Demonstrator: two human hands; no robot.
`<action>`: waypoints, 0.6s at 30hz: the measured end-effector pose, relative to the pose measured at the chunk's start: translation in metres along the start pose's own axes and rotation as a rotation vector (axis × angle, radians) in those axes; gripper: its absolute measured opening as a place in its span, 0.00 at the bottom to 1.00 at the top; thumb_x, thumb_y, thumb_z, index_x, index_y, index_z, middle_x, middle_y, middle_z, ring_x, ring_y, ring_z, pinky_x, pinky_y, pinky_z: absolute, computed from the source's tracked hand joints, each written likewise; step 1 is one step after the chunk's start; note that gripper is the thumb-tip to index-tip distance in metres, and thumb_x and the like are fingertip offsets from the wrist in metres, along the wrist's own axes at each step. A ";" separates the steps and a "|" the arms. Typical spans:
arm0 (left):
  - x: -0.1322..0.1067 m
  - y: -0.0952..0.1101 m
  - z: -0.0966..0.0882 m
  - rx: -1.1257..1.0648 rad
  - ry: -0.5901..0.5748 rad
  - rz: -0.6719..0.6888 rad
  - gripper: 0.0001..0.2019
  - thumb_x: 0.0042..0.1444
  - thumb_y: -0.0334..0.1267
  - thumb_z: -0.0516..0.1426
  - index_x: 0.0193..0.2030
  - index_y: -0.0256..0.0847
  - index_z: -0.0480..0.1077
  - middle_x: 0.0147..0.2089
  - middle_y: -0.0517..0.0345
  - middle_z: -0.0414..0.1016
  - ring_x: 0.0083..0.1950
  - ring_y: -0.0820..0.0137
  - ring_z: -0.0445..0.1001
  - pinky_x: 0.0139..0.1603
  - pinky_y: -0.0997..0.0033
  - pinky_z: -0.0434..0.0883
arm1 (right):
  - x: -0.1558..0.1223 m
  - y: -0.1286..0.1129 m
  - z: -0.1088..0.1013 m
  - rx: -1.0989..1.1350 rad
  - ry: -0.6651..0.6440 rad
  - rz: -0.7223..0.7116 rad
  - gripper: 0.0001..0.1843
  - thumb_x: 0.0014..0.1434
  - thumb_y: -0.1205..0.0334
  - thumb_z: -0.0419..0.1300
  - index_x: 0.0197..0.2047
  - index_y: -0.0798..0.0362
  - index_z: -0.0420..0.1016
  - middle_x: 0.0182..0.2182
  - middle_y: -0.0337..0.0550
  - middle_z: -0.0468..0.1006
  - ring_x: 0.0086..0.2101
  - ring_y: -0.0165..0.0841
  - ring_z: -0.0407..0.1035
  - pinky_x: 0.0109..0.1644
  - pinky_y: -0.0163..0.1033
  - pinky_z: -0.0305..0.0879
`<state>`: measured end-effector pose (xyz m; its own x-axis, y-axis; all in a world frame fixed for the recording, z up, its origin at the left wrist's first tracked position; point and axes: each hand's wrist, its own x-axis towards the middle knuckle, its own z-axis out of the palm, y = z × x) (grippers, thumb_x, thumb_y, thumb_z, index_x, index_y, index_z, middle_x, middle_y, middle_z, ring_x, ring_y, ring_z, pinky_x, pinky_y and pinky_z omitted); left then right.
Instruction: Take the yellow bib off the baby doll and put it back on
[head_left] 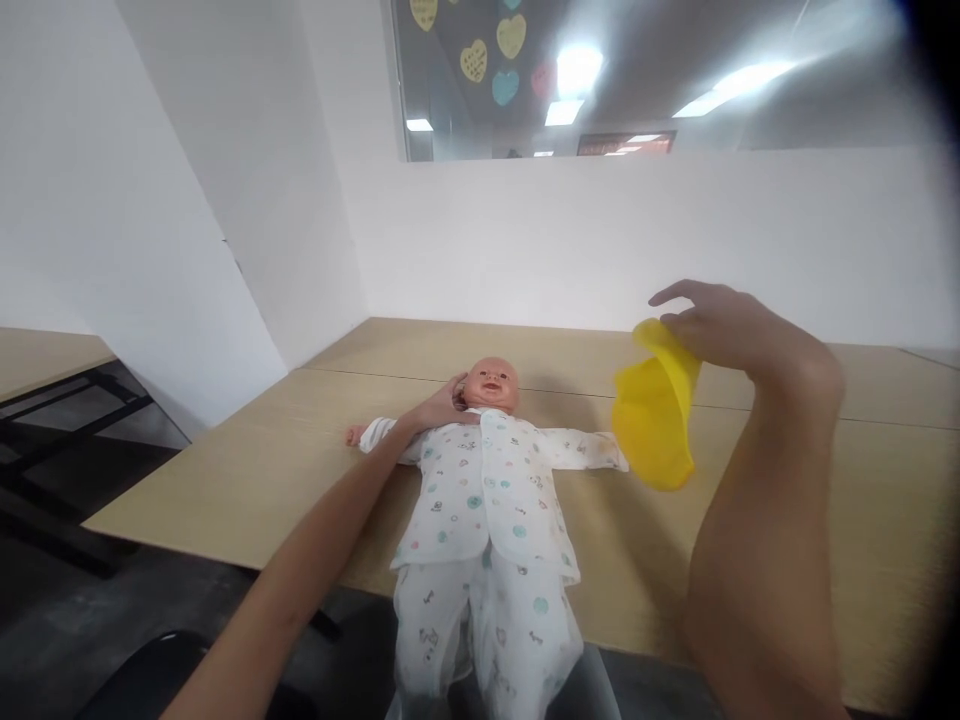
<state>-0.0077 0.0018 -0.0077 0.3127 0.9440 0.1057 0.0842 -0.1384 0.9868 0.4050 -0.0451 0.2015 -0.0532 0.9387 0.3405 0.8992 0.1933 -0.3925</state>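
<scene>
A pale wooden counter (750, 520) runs along white walls, with ceiling lights above. One baby doll (487, 480) in printed pyjamas lies face up on it. My left hand (439, 405) cups the side of its head, grip loose. My right hand (724, 325) pinches one yellow hat (654, 415) above the counter.

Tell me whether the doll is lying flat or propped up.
Lying flat: the doll is on its back on the table, arms spread, legs past the near edge, left hand at its head.
</scene>
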 end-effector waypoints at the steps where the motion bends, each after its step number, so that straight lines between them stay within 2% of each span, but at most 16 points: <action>1: 0.000 0.000 0.000 0.000 0.021 -0.002 0.63 0.35 0.40 0.82 0.78 0.47 0.58 0.75 0.36 0.68 0.72 0.44 0.72 0.72 0.43 0.69 | -0.003 -0.006 -0.001 0.025 0.031 -0.009 0.16 0.67 0.59 0.56 0.57 0.42 0.74 0.49 0.54 0.80 0.42 0.45 0.74 0.44 0.52 0.72; 5: 0.000 0.000 0.000 0.027 0.076 -0.024 0.59 0.39 0.43 0.81 0.77 0.46 0.58 0.69 0.36 0.76 0.68 0.46 0.76 0.70 0.43 0.72 | -0.016 -0.026 -0.005 0.112 0.158 -0.036 0.15 0.69 0.56 0.55 0.57 0.40 0.72 0.47 0.53 0.83 0.44 0.47 0.73 0.45 0.55 0.71; 7: 0.000 -0.001 0.000 0.064 0.092 -0.039 0.57 0.39 0.44 0.81 0.74 0.46 0.61 0.67 0.37 0.77 0.66 0.45 0.78 0.68 0.42 0.74 | -0.016 -0.030 -0.004 0.109 0.172 -0.030 0.16 0.69 0.56 0.55 0.58 0.39 0.72 0.49 0.52 0.83 0.44 0.47 0.73 0.45 0.55 0.71; 9: -0.001 0.001 0.000 0.103 0.102 -0.045 0.54 0.39 0.46 0.81 0.72 0.45 0.63 0.68 0.37 0.76 0.64 0.45 0.79 0.66 0.42 0.75 | -0.011 -0.028 0.001 0.055 0.103 -0.023 0.17 0.69 0.56 0.54 0.59 0.39 0.72 0.52 0.53 0.82 0.45 0.47 0.74 0.46 0.54 0.71; 12: -0.005 0.009 -0.001 0.141 0.054 -0.045 0.48 0.41 0.47 0.80 0.69 0.45 0.68 0.67 0.38 0.77 0.65 0.47 0.79 0.67 0.45 0.74 | 0.000 -0.017 0.010 -0.054 -0.157 0.012 0.15 0.66 0.58 0.58 0.54 0.42 0.77 0.58 0.53 0.79 0.49 0.48 0.76 0.50 0.54 0.72; 14: -0.008 0.015 -0.002 0.167 0.010 -0.047 0.45 0.41 0.48 0.80 0.66 0.45 0.73 0.63 0.41 0.81 0.64 0.47 0.79 0.67 0.50 0.74 | 0.006 -0.009 0.015 -0.089 -0.321 0.085 0.13 0.63 0.60 0.60 0.50 0.44 0.79 0.58 0.52 0.80 0.47 0.48 0.78 0.49 0.54 0.74; 16: -0.012 0.018 -0.005 0.216 0.004 -0.067 0.41 0.38 0.49 0.80 0.61 0.46 0.77 0.56 0.44 0.84 0.62 0.47 0.81 0.65 0.53 0.74 | 0.010 -0.002 0.020 -0.089 -0.379 0.126 0.12 0.60 0.61 0.61 0.47 0.44 0.80 0.54 0.52 0.82 0.41 0.48 0.80 0.44 0.54 0.76; 18: -0.015 0.018 -0.006 0.286 0.044 -0.100 0.37 0.36 0.50 0.80 0.55 0.47 0.80 0.51 0.48 0.86 0.59 0.46 0.82 0.62 0.55 0.75 | 0.013 0.002 0.022 -0.083 -0.350 0.077 0.11 0.58 0.59 0.63 0.44 0.44 0.80 0.50 0.53 0.84 0.34 0.46 0.80 0.38 0.53 0.77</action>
<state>-0.0167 -0.0130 0.0093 0.2491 0.9682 0.0210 0.3773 -0.1170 0.9187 0.3968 -0.0264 0.1862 -0.1162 0.9932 -0.0057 0.9376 0.1078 -0.3305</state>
